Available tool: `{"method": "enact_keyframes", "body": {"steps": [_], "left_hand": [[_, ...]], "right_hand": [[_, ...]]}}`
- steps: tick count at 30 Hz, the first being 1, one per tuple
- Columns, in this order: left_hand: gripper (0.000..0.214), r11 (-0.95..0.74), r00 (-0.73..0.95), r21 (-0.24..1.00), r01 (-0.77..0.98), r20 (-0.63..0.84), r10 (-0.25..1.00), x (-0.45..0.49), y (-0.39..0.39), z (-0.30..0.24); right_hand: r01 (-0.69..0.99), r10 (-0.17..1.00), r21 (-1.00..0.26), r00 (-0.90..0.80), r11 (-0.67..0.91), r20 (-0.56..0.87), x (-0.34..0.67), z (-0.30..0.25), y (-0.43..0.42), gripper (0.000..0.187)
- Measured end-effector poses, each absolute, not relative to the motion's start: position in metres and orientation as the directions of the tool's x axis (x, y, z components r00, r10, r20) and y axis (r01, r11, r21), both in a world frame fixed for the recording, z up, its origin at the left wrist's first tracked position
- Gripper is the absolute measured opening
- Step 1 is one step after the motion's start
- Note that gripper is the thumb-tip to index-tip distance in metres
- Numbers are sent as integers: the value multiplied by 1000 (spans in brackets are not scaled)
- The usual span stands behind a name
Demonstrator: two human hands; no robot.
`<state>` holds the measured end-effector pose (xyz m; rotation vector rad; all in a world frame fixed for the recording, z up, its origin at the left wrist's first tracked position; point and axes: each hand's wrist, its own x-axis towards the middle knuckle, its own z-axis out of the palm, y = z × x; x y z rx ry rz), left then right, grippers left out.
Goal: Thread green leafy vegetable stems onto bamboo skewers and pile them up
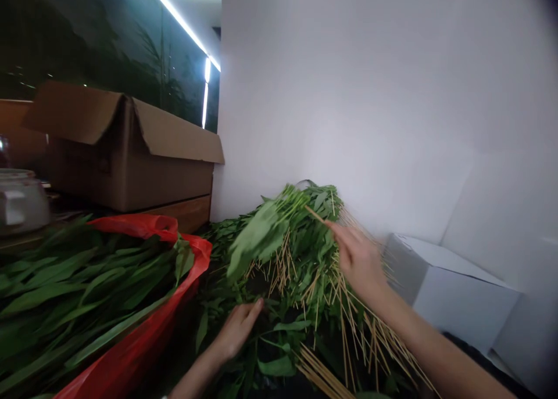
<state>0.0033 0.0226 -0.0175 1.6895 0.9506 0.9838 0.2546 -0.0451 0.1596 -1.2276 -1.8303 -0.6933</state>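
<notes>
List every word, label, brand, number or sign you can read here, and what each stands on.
None can be read.
Brown box: faint dark marks on its side, too blurred to read.
White box: no legible lettering.
Red bag: no legible lettering.

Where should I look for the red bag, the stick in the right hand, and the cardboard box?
Red bag [202, 252], head view: its right rim.
Stick [316, 215], head view: bare stretch between right hand [358, 258] and leaves [258, 230].
Cardboard box [170, 181], head view: its side wall.
</notes>
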Motion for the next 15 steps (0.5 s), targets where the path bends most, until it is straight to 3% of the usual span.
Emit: {"method": "enact_keyframes", "body": {"steps": [8, 15], "left_hand": [[58, -284, 337, 925, 254, 191, 922, 8, 30, -29], [59, -271, 342, 935, 230, 183, 922, 9, 32, -31]], "right_hand": [[990, 515, -141, 113, 16, 850, 313, 239, 68, 45], [978, 761, -118, 210, -174, 614, 353, 219, 112, 34]]}}
